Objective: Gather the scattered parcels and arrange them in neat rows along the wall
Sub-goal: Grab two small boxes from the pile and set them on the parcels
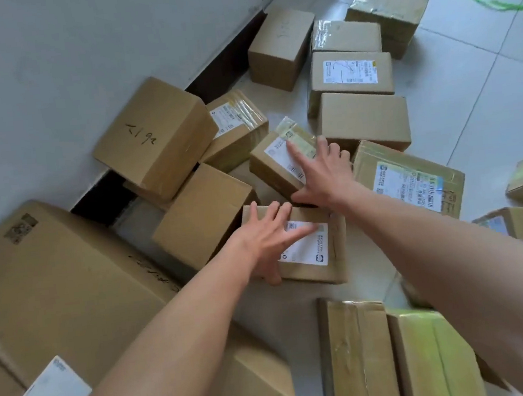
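Near the wall (50, 74), the left hand (264, 239) lies flat, fingers spread wide, on a small labelled parcel (309, 247) under its palm. The right hand (322, 176), likewise splayed, presses a taped parcel (273, 164), also near the wall, beneath its fingers.

I record the parcels (364, 117) as plain tan-brown cardboard throughout. Several bear white labels (310, 250) printed with black text and barcodes, one box (155, 137) carries black handwritten strokes, and one carton (435, 356) at the near right is wrapped in yellowish-green tape. I note the wall (48, 58) as pale grey-white above a dark brown-black skirting board (225, 64). The floor tiles (467, 88) read off-white with thin grey grout lines, and a bright green curved line (500, 7) runs across them at the far right.
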Motion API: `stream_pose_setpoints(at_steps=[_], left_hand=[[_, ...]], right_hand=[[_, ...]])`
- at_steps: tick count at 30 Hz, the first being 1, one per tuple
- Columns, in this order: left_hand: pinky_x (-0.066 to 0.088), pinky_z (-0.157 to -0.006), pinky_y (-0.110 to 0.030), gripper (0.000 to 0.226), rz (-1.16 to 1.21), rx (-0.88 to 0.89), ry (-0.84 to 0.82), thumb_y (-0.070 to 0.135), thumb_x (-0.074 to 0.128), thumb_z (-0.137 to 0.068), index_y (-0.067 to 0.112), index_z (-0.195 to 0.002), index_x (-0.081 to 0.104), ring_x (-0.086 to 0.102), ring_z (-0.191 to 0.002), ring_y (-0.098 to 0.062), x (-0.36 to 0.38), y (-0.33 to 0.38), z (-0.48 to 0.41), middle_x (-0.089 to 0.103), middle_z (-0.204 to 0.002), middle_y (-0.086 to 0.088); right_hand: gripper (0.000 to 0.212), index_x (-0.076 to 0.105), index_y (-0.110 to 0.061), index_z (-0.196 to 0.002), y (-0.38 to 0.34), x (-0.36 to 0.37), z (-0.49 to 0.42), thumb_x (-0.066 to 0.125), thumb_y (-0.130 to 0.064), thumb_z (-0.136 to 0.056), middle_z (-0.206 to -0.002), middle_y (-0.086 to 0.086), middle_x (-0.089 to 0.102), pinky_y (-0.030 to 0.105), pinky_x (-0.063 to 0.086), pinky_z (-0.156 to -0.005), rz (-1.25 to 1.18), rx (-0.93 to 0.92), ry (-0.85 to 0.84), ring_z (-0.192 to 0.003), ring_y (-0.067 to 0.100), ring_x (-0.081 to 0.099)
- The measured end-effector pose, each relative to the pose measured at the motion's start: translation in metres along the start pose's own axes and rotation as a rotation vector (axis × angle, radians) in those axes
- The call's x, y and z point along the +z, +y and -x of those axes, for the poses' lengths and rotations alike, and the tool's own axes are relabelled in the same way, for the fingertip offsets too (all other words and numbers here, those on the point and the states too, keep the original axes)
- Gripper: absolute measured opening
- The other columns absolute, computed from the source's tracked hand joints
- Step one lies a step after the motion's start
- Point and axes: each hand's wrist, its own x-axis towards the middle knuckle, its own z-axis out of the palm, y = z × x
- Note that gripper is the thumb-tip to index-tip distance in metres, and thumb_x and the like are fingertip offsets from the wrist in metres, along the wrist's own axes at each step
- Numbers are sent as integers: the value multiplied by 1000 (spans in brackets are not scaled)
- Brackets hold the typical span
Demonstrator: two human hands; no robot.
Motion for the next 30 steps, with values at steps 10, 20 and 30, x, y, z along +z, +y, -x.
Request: stream_pose_setpoints(at_steps=[10, 20, 30], left_hand=[[18, -108, -71, 134, -68, -57, 110, 68, 78, -57, 42, -150, -15, 9, -139, -42, -169, -10, 124, 4, -150, -24], [7, -109, -70, 135, 93, -296, 5, 67, 78, -60, 44, -146, -24, 1, -143, -40, -242, 25, 427, -7, -156, -24], [18, -110, -66, 135, 425, -1138, -130, 82, 63, -57, 38, -142, -33, 11, -141, -40, -125, 69, 692, 0, -155, -21]], right_hand=[[114, 3, -42, -153, 39, -211, 77, 71, -68, -65, -146, 24, 22, 50, 32, -99, 56, -45, 51, -121, 42, 36], [116, -7, -41, -152, -111, -395, 221, 64, -74, -66, -153, 21, 10, 52, 27, -107, 58, -347, 14, -132, 42, 26], [119, -19, -40, -147, -345, -396, 331, 62, -69, -66, -157, 24, 2, 56, 32, -103, -108, -392, -84, -134, 46, 23]])
